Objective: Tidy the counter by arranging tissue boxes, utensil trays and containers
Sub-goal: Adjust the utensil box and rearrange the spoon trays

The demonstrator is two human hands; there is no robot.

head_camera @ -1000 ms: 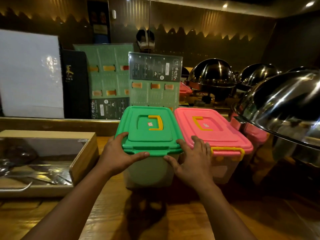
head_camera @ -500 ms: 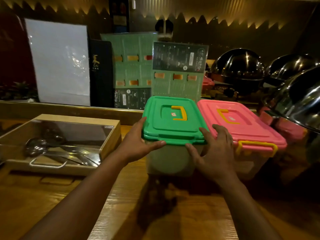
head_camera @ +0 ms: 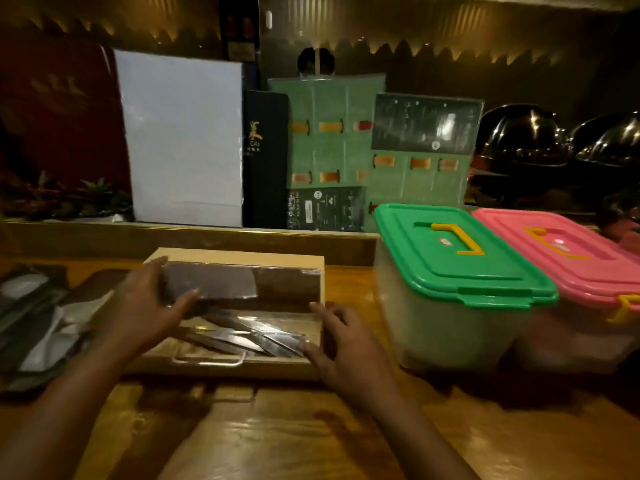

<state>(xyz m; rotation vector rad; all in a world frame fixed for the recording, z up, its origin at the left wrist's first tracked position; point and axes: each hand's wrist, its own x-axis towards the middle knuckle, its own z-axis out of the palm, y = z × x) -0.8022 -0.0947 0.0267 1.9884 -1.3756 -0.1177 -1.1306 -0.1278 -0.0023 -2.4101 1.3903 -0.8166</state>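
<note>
A wooden utensil tray with a clear lid and a metal front handle sits on the counter, several metal utensils inside. My left hand rests on the tray's left side, thumb lying over the lid. My right hand touches the tray's right front corner, fingers spread. To the right stand a green-lidded container and a pink-lidded container, side by side, each with a yellow handle. Neither hand touches them.
Upright menu boards and a white panel line the ledge behind. Chafing-dish domes stand far right. A dark tray with white cloth and utensils lies at the left. Small plants sit on the ledge.
Both hands have left the green-lidded container and moved left onto the wooden utensil tray. The view has swung left, so the containers now sit at the right.
</note>
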